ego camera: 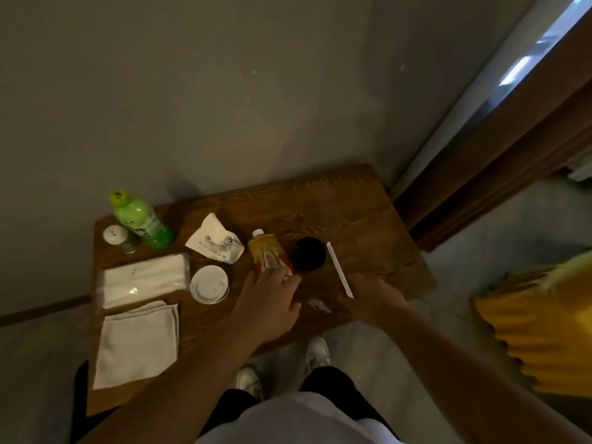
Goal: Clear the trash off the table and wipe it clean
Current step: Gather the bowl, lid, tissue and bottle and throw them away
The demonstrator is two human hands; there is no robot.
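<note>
Surface: brown wooden surface (352, 200) set against a grey wall, seen from above.
Left hand: left hand (272, 302) reaches over the front middle, fingers spread and apart, fingertips touching the near end of a yellow-and-red pouch; whether they grip it I cannot tell.
Right hand: right hand (371, 296) rests at the front right edge, loosely curled; its fingers meet the near end of the white stick, grip unclear.
Pouch: yellow-and-red pouch with white cap (269, 251) lies tilted, cap toward the wall.
Stick: long white wrapped stick (339, 269) lies just right of a black round lid (310, 254).
Wrapper: crumpled white wrapper (216, 240) sits left of the pouch.
Scrap: small white scrap (320, 305) lies between the hands.
Cup: white round container (209, 284) stands beside a pack of tissues (144, 280).
Cloth: folded white cloth (137, 344) lies at the front left.
Back left corner: green bottle (142, 221) beside a white-topped shaker (117, 237).
</note>
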